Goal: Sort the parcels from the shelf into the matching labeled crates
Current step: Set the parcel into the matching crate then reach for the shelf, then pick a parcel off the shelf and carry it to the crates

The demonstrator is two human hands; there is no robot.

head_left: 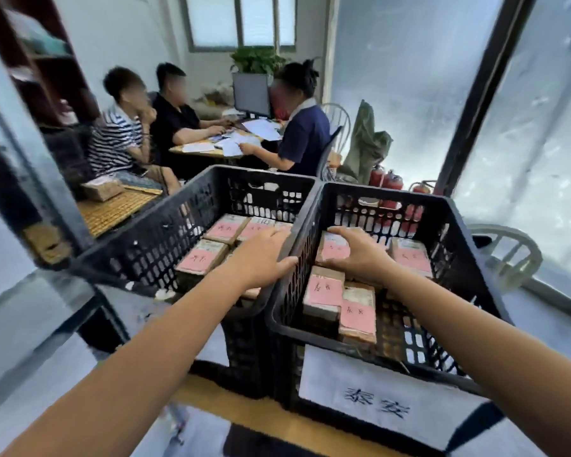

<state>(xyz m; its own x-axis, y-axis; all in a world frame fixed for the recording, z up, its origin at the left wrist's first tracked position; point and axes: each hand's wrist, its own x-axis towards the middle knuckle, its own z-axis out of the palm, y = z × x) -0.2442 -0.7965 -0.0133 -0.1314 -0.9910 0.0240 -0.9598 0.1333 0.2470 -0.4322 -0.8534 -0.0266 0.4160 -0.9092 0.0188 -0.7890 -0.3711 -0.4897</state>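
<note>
Two black plastic crates stand side by side in front of me. The right crate point(468, 232) bears a white paper label point(386, 397) with dark handwriting on its front. Several brown parcels with pink labels lie in it, such as one at the front point(325, 291). My right hand point(360, 255) reaches into this crate and grips a pink-labelled parcel point(335, 249) near the back left. The left crate point(165, 232) also holds several pink-labelled parcels point(201, 260). My left hand point(264, 258) rests over the rims where the two crates meet, fingers bent over the edge.
Three people sit round a desk point(211, 150) with papers and a monitor point(251, 94) behind the crates. A dark shelf frame point(30, 173) stands at the left. Red fire extinguishers point(391, 186) and a white chair point(508, 255) are at the right by the frosted glass wall.
</note>
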